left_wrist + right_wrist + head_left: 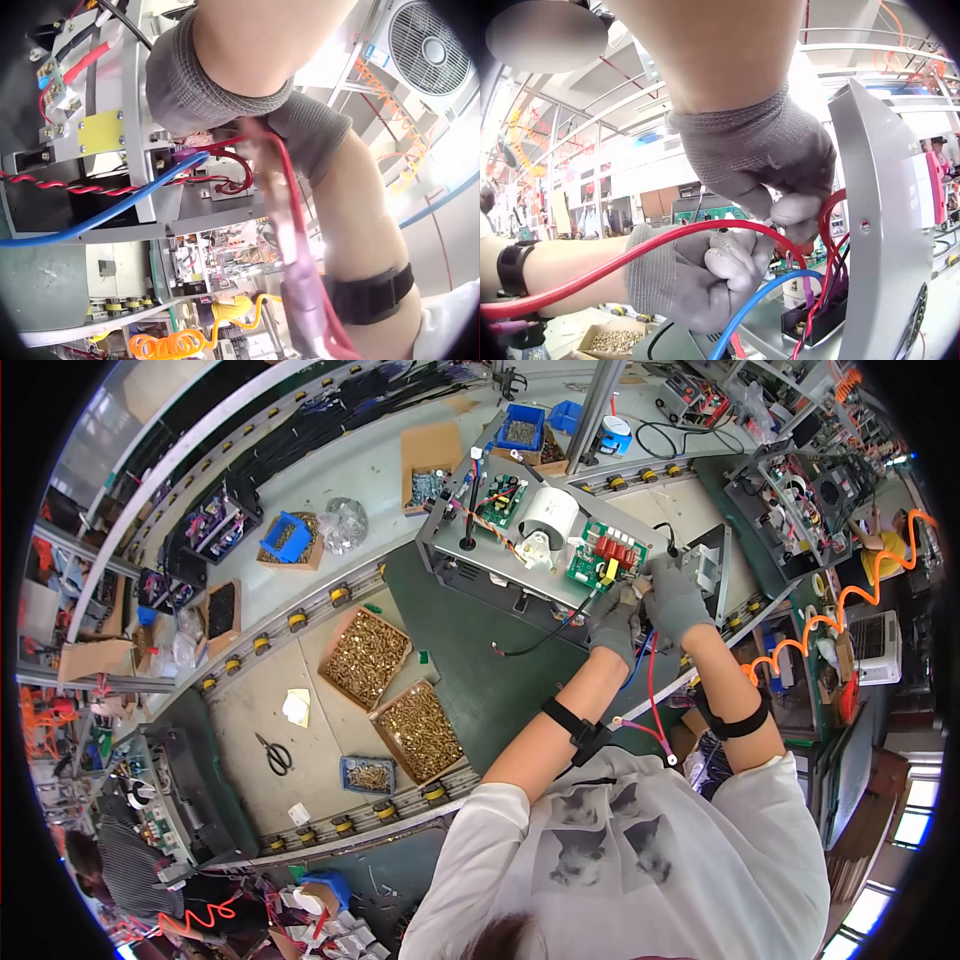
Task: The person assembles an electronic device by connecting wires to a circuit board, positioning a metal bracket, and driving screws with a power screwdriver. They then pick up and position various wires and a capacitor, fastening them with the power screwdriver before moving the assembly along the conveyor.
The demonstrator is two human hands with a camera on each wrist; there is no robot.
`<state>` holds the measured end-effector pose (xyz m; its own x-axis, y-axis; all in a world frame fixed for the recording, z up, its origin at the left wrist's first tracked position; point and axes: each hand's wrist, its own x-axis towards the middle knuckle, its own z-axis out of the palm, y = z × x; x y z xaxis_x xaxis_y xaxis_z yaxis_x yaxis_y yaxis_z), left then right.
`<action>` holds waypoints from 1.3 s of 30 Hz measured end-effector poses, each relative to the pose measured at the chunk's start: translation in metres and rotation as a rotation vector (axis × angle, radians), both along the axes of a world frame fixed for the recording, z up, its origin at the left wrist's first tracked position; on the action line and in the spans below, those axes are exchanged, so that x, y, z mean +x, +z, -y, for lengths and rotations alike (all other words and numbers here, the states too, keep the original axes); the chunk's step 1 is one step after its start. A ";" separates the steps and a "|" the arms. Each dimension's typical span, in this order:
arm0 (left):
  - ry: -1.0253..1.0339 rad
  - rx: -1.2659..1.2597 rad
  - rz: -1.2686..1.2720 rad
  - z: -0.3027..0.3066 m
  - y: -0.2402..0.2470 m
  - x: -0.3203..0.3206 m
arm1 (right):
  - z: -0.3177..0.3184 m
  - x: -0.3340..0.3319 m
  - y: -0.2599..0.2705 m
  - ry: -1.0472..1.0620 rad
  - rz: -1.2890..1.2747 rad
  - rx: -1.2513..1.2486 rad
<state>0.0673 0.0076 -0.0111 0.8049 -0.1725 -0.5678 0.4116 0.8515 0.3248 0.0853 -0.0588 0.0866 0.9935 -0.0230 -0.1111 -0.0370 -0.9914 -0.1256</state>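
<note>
Right hand [675, 600]: gloved in grey, reaching down from above, wrist bent, fingers curled inward. Left hand [614, 624]: likewise gloved, fingers curled, just beside the right; what either grips, I cannot tell. Forearms: left angled toward between one and two o'clock, right toward eleven, twelve being the wearer's straight ahead; a black strap [735, 718] on the right one.

Metal unit [475, 552]: open-topped, under and beyond the hands, extending toward ten o'clock. Green circuit board [581, 567]: on it, eleven o'clock of the hands. White cylinder [550, 513]: farther, between ten and eleven. Blue wire [769, 289] and red wire [615, 262]: passing close by the hands.

Cartons of brass-coloured pieces [367, 657]: two, at eight and nine. Scissors [275, 756]: between eight and nine, farther off. Orange coiled hose [820, 621]: three o'clock.
</note>
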 end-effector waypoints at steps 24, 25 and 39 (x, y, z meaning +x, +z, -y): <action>-0.023 0.495 0.202 -0.012 -0.027 -0.002 | -0.012 -0.006 -0.028 -0.068 0.224 0.314; -0.055 0.517 0.225 -0.013 -0.027 -0.002 | -0.013 -0.007 -0.026 -0.072 0.214 0.287; 0.001 0.493 0.268 -0.013 -0.024 -0.003 | -0.006 -0.009 -0.035 -0.092 0.222 0.330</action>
